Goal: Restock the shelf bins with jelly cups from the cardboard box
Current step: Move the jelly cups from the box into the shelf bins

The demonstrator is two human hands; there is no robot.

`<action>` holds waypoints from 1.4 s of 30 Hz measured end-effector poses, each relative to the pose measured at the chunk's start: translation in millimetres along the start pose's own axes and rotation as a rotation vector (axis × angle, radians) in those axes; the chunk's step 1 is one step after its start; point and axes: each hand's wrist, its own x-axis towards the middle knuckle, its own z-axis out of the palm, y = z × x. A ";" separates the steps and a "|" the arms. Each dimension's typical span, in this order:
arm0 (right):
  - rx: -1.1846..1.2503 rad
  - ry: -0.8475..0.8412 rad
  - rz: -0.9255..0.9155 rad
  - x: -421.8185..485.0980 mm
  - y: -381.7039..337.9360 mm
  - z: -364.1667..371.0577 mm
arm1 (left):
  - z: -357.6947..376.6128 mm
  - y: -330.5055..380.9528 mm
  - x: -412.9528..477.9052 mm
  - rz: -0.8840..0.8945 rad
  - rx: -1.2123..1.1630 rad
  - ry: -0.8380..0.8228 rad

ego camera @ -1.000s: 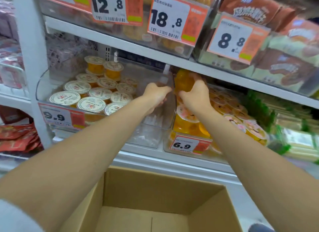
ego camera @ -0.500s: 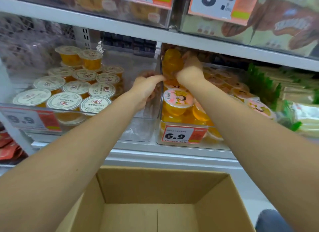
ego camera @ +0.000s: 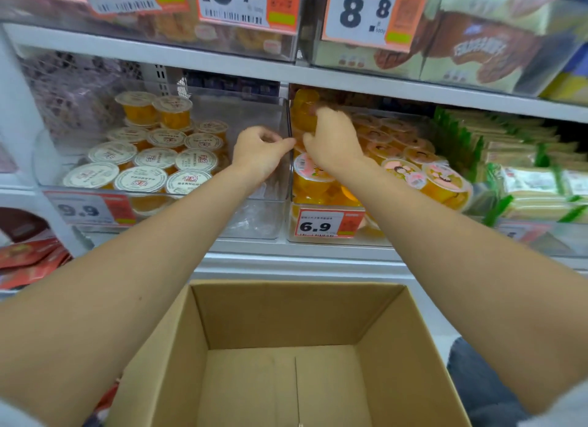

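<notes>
Store shelving, white metal shelf (ego camera: 286, 261) at mid-height, carrying 2 clear bins side by side. Upper shelf (ego camera: 222, 62) above holds more bins with price tags 18.8 (ego camera: 235, 0) and 8.8 (ego camera: 366, 13). Green-edged packs (ego camera: 525, 178) to the right, red packs (ego camera: 28, 258) low left.

Left bin (ego camera: 248, 216), tag 9.9 (ego camera: 89, 208): white-lidded jelly cups (ego camera: 140, 178) fill its left part, 2 more stacked at the back. Right bin (ego camera: 334, 240), tag 6.9 (ego camera: 321, 224): cartoon-lidded jelly cups (ego camera: 445, 180) piled to the rim.

Both arms are stretched forward and up over the cardboard box (ego camera: 286, 315), bare forearms, hands close together at the wall between the 2 bins.

Left hand (ego camera: 259, 154): inside the right end of the left bin, back of hand to camera, fingers curled narrow, thumb tip against the dividing wall. Cannot tell whether it pinches anything.

Right hand (ego camera: 331, 140): inside the left rear corner of the right bin, wrist bent down, fingers curled round an orange jelly cup (ego camera: 304, 108) sitting on top of the pile against the dividing wall.

The cardboard box is open-topped, directly below the arms in front of the shelf, its inner bottom seam visible.
</notes>
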 end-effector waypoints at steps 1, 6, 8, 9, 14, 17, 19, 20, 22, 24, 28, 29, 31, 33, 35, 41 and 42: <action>-0.011 0.036 -0.039 -8.5 -3.7 -3.9 | -5.8 2.2 -8.4 0.028 0.060 0.025; 0.218 0.098 -0.136 -64.8 -14.5 -12.8 | -27.9 -4.1 -69.9 0.021 0.178 0.004; 0.285 0.089 -0.164 -93.2 -15.5 -5.7 | -27.3 -19.1 -97.5 -0.028 0.231 -0.055; 0.307 0.052 -0.143 -108.6 -14.6 2.0 | -26.0 -30.0 -111.2 -0.067 0.261 -0.100; 0.334 -0.473 0.067 -197.3 12.0 65.7 | -16.2 -117.7 -169.5 -0.316 0.467 -0.367; 0.332 -0.846 0.196 -260.8 38.1 111.5 | -11.3 -185.8 -199.9 -0.479 0.630 -0.587; 0.323 -1.039 0.293 -302.9 54.1 145.4 | -9.8 -229.9 -216.9 -0.560 0.819 -0.795; 0.314 -1.121 0.344 -326.0 61.2 164.4 | -9.3 -252.4 -226.7 -0.587 0.941 -0.925; 0.288 -1.242 0.427 -363.4 63.5 192.8 | -17.2 -281.4 -245.9 -0.584 1.149 -1.116; 0.292 -1.337 0.511 -397.7 64.5 221.4 | -20.5 -308.8 -262.9 -0.578 1.234 -1.220; 0.287 -1.495 0.603 -453.5 59.4 267.9 | -20.4 -337.5 -290.3 -0.478 1.233 -1.179; 0.310 -1.522 0.638 -461.5 55.4 271.2 | -20.0 -339.2 -294.7 -0.447 1.228 -1.139; 0.374 -1.567 0.710 -471.5 48.2 272.0 | -20.3 -348.0 -301.0 -0.456 1.208 -1.079; 0.427 -1.584 0.736 -474.5 43.9 266.0 | -22.2 -353.4 -302.8 -0.509 1.166 -1.043; 0.432 -1.519 0.785 -480.7 43.7 267.3 | -23.3 -356.5 -302.3 -0.585 1.107 -0.993; 0.544 -1.162 1.150 -464.0 45.3 259.6 | -13.4 -346.6 -289.6 -0.882 0.828 -0.620; 0.536 -1.101 1.142 -453.5 47.6 258.1 | -11.4 -340.9 -285.4 -0.916 0.764 -0.568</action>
